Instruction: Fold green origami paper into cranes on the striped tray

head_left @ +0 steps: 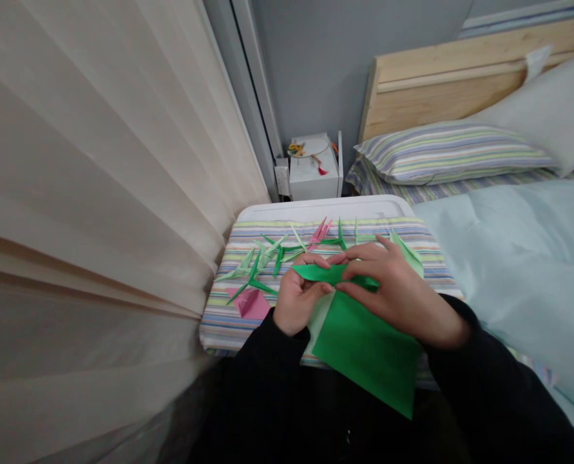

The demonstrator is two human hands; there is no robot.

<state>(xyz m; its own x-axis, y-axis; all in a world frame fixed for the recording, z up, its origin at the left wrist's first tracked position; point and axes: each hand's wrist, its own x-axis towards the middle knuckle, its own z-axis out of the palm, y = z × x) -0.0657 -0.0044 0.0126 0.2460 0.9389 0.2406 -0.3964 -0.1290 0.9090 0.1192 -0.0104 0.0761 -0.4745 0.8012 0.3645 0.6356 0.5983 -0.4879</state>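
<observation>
1. Far left of both hands: one pale curtain, hanging in folds.
2. Left of the left hand, just beside its sleeve: one pink paper, creased, on a striped cloth.
3. Above the pink paper, left of the left hand: one dark green folded piece, narrow-pointed; pale green folded pieces just beyond it.
4. Left hand: thumb and fingers closed on the near end of item 6.
5. Beyond the fingers: one pink folded piece, pointed.
6. Between the hands: one folded green paper, raised above the cloth. Step in hand, as judged: making or firming a crease. Next move, as judged, calls for matched edges, left hand steadying, right fingertips pressing along the fold.
7. Below the hands: one green sheet, broad, slanted; whether joined to item 6, cannot tell.
8. Right hand: thumb and fingers narrowed, pinching item 6.
9. Right of the right hand: one light-blue bedcover.
</observation>
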